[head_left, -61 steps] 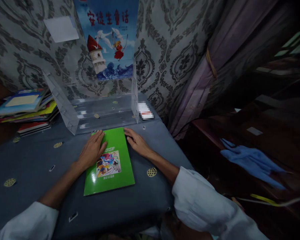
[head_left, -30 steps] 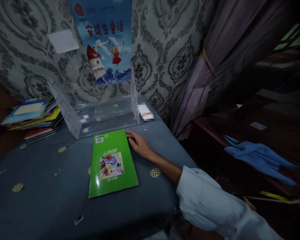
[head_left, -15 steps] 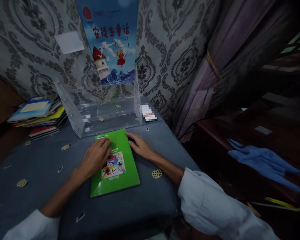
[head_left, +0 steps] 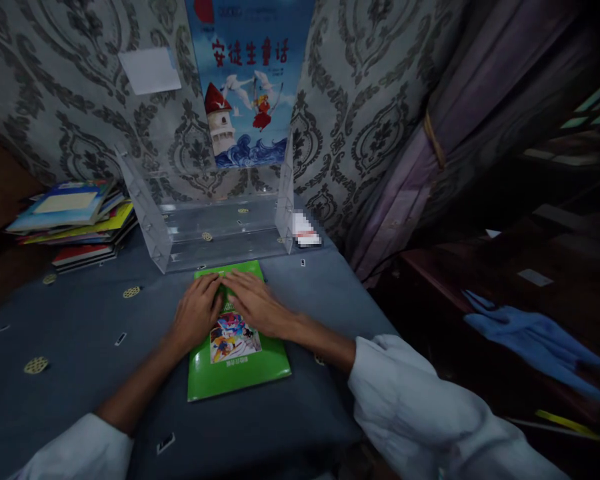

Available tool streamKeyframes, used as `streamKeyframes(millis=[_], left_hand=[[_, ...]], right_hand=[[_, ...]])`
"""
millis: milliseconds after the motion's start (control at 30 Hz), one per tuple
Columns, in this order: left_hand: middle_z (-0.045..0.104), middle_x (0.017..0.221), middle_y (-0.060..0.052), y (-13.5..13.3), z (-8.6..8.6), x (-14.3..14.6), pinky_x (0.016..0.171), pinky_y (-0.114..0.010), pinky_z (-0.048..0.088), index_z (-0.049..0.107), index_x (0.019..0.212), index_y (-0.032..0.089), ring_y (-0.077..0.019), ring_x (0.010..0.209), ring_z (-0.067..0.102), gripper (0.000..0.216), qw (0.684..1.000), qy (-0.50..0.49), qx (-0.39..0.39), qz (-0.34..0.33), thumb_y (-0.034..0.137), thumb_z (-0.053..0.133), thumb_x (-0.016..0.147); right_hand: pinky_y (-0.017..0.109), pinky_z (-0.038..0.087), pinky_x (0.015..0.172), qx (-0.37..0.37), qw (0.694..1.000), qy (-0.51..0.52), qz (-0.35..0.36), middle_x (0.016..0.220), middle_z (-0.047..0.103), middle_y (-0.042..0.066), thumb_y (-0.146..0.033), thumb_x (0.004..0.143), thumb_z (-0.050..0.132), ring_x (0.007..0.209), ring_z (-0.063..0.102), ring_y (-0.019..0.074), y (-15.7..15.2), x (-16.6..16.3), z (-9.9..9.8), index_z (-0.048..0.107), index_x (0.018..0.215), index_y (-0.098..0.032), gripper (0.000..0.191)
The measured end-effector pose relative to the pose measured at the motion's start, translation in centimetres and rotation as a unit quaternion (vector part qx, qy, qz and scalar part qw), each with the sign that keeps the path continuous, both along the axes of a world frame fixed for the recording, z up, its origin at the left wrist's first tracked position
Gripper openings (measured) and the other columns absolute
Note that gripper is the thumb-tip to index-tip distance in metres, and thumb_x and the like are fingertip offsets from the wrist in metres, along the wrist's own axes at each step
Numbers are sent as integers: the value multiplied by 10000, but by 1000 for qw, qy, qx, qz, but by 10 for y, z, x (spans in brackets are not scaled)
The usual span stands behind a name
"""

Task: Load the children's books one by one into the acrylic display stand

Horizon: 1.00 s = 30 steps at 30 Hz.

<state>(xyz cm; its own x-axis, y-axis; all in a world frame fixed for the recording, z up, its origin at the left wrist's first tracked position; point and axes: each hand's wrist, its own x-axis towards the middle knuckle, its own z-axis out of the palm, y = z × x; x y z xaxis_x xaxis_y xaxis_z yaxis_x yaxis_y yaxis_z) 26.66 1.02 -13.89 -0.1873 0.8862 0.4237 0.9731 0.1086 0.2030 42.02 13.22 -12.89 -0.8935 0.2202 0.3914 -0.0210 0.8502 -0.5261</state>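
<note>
Sliding in from the right, my right hand [head_left: 258, 309] is joining my left hand [head_left: 197, 315] on the book [head_left: 243, 365], centre frame; both are lying flat, gripping nothing. I'm seemingly pressing it down; lifting needs fingertips under an edge. Beyond, a rack [head_left: 220, 235] is standing.

left sleeve [head_left: 75, 450]: white, plain cuff, 7 o'clock | right sleeve [head_left: 420, 407]: white, loose, creased, 4 o'clock | forearms: uncovered | left hand [head_left: 196, 313], right hand [head_left: 257, 308]: bare
</note>
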Motion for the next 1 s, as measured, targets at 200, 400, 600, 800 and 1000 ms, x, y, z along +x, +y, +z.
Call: streamKeyframes(millis=[200,400,600,800,1000], left_hand=[[674,1259,-136,-3,-3,-4,1093,-492,489,635,1239,166,-290,1230,601,404,1000,-26,-7,-15,146,463,874],[641,1357,-154,-3,-6,-5,1113,-477,481,621,1296,131,-293,1283,587,456,1000,-6,-20,1,131,485,860],[661,1340,-149,-2,-5,-3,1111,-481,483,649,1273,111,-293,1272,601,393,1000,6,-9,-1,220,422,972],[661,1337,-151,-3,-4,-3,1104,-487,489,654,1271,116,-292,1279,595,407,1000,1,-11,-4,247,380,1000],[652,1352,-149,-4,-3,-6,1099,-506,487,642,1297,134,-296,1281,592,416,1000,18,-21,-13,254,376,1000]], right_hand=[[497,378,1187,-35,999,-16,38,1471,552,171,-425,1045,423,1413,477,270,-7,-35,-3,431,1481,-163,508],[530,312,1223,-13,998,-52,16,1549,465,199,-528,1033,406,1479,389,298,2,-30,-14,414,1505,-139,612],[533,261,1245,13,997,-61,-45,1567,434,216,-510,1020,451,1512,327,305,17,-14,-20,469,1478,-123,600],[589,239,1224,-6,991,-80,-103,1589,400,204,-387,1039,422,1509,334,295,34,4,-23,496,1461,-132,498],[547,314,1197,-25,995,-38,-91,1536,498,158,-314,1022,436,1449,444,260,53,6,-30,556,1412,-178,430]])
